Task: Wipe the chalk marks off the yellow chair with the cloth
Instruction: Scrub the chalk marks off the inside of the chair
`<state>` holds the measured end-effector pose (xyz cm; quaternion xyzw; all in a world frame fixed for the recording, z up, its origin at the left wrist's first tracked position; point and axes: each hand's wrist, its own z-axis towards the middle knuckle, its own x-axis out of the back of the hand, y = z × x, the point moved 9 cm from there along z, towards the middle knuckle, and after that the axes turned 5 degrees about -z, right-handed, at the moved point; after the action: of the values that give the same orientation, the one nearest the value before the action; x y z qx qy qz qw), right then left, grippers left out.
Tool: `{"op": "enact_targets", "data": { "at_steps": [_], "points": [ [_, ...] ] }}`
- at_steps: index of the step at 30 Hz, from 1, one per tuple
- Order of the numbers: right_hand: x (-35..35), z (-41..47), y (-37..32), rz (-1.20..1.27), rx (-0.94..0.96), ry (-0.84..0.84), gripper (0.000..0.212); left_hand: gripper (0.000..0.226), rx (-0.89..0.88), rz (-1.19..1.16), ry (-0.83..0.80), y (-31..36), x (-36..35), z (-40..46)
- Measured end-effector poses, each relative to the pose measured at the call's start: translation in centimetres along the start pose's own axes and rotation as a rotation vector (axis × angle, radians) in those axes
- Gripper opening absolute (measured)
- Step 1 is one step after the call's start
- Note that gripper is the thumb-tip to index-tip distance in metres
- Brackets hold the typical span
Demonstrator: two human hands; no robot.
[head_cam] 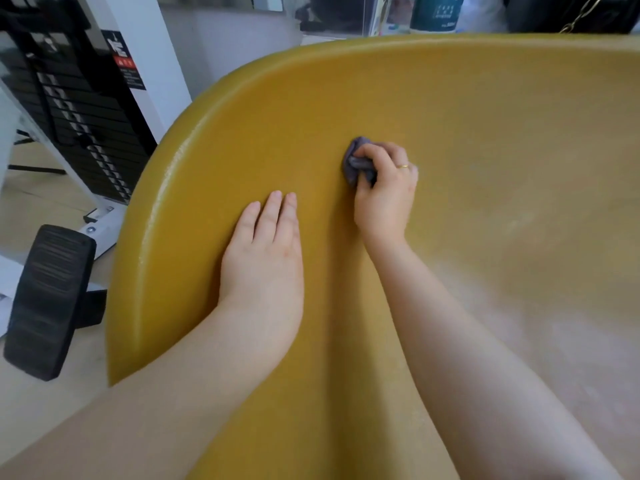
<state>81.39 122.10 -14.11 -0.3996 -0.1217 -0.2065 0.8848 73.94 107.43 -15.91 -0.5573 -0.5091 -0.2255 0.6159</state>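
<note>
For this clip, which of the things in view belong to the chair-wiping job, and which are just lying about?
Part of the job:
yellow chair, with pale chalky smears on its right side
purple cloth, bunched in the right hand
left hand, flat on the chair

Just lying about:
weight stack machine
black foot pedal
dark bag with chain
teal container

Most of the cloth is hidden under the curled fingers of the right hand; only a bunched purple-grey edge shows beyond the fingertips. The yellow chair is cut off right and below. The left hand hides its thumb and palm.
</note>
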Motion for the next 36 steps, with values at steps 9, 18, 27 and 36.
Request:
{"op": "enact_targets", "data": {
  "at_steps": [9,18,27,36],
  "points": [
    [0.2,-7.4,0.1,-0.064,0.283,-0.403,0.028,0.109,0.024,-0.064,0.015,0.1,0.6,0.7],
    [1.1,-10.7,-0.3,-0.107,0.392,-0.463,0.022,0.111,-0.041,-0.003,0.046,0.7,0.9,1.8],
    [-0.3,1.5,-1.9,-0.105,0.218,0.004,0.031,0.084,0.053,-0.057,0.126,-0.3,1.3,2.4],
    [0.7,-9.1,0.7,-0.094,0.348,-0.404,0.029,0.095,0.044,-0.085,0.115,0.0,1.0,1.7]
  ]
}}
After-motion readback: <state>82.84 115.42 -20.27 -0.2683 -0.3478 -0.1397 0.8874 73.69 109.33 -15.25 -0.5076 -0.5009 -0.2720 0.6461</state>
